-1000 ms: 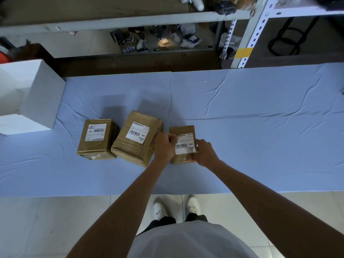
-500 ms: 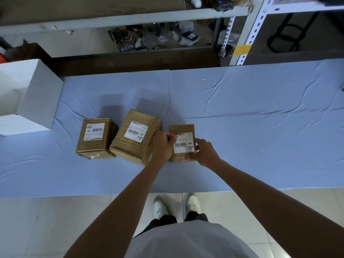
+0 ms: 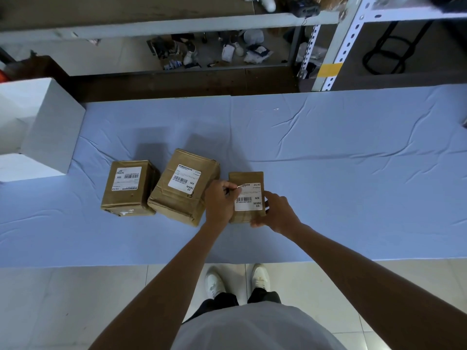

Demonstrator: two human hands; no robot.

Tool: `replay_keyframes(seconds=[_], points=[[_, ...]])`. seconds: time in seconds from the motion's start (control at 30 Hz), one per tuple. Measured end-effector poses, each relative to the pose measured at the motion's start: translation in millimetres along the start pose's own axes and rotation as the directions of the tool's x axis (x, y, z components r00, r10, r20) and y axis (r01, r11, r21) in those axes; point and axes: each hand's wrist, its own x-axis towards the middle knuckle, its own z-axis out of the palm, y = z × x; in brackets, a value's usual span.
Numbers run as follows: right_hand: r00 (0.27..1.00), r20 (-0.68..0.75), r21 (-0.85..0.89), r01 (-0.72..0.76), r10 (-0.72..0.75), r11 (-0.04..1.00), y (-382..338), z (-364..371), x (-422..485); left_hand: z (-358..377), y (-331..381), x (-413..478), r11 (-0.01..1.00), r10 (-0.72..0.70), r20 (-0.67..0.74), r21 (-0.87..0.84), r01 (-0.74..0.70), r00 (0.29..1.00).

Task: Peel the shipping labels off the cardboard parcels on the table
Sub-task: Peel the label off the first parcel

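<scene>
Three brown cardboard parcels stand in a row on the blue-covered table. The left parcel and the middle parcel each carry a white label flat on top. On the small right parcel lies a white shipping label whose top left corner is lifted. My left hand pinches that raised corner. My right hand grips the parcel's right side and near corner, holding it down.
A white box sits at the table's left end. Behind the table runs a metal shelf rack with clutter on the floor under it. My white shoes stand at the table's near edge.
The label's top left corner has come up a little further under my left hand's pinch. My right hand has stayed on the parcel.
</scene>
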Motion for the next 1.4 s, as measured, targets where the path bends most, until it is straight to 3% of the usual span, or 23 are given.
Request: replay_keyframes(seconds=[0.57, 1.4], points=[[0.999, -0.004, -0.026, 0.032, -0.032, 0.999, 5.1, 0.7, 3.8, -5.8, -9.1, 5.4, 0.994, 0.073, 0.074, -0.082, -0.067, 0.995], [0.998, -0.027, -0.05, 0.048, -0.049, 0.998, 7.2, 3.8, 4.9, -7.0, -9.3, 4.0, 0.993, -0.003, 0.146, -0.117, 0.02, 0.989]])
